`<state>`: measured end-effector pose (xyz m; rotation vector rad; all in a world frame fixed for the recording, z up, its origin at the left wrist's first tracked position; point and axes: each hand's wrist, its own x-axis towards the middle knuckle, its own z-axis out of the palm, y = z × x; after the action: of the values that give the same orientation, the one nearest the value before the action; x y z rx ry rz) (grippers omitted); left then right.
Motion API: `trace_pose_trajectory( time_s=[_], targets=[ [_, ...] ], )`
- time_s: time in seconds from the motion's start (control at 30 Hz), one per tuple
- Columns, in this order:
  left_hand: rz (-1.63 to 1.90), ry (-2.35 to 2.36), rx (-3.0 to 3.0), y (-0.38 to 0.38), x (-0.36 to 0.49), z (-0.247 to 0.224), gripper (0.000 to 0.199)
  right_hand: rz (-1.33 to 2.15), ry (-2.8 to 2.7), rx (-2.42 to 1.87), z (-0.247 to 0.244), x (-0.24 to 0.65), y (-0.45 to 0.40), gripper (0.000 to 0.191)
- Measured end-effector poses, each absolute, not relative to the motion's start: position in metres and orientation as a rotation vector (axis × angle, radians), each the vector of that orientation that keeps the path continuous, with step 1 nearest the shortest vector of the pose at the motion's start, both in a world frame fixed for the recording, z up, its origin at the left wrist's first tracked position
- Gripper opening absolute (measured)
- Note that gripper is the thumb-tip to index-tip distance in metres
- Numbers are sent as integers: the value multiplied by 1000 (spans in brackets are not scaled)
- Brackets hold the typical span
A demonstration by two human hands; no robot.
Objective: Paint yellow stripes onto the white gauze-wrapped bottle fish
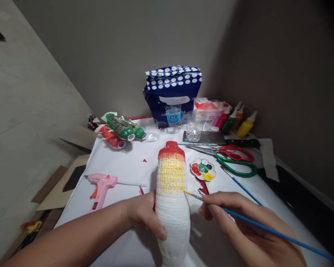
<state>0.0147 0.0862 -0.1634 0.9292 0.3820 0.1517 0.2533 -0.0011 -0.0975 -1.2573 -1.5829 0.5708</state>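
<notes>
At six o'clock, a white, red-ended form [174, 215] sits clamped in the left hand [144, 213] while the right hand [246, 222], at four, pinches a paintbrush [196, 197] at its yellow-dabbed edge, apparently mid-painting, which calls for steady, light strokes

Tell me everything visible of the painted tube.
The tube has a ribbed, fabric-like surface: red far end with eye-like marks, dabbed yellow next, then white. It points away over the table, near end cut off by the frame. The left hand grips it; the right hand holds a brush, tip at its right edge.
</notes>
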Motion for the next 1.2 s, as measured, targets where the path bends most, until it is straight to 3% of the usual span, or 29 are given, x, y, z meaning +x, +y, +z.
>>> trace_pose_trajectory(
  time_s=[0.37, 0.67, 0.8, 0.9, 1.2],
  targets=[
    [154, 375, 932, 85, 15, -162, 62, 551, -1597, -1194, -100, 253, 2, 13],
    [161, 356, 975, 86, 16, -162, 70, 557, -1443, -1325, -100, 259, 2, 8],
    [164, 384, 941, 84, 18, -159, 75, 546, -1198, -1448, -104, 281, 17, 19],
    [193, 401, 935, 82, 19, -157, 72, 465, -1312, -1598, -110, 299, 34, 26],
    [330, 459, 887, 75, 24, -155, 78, 538, -1688, -1618, -139, 302, 53, 22]
  ],
)
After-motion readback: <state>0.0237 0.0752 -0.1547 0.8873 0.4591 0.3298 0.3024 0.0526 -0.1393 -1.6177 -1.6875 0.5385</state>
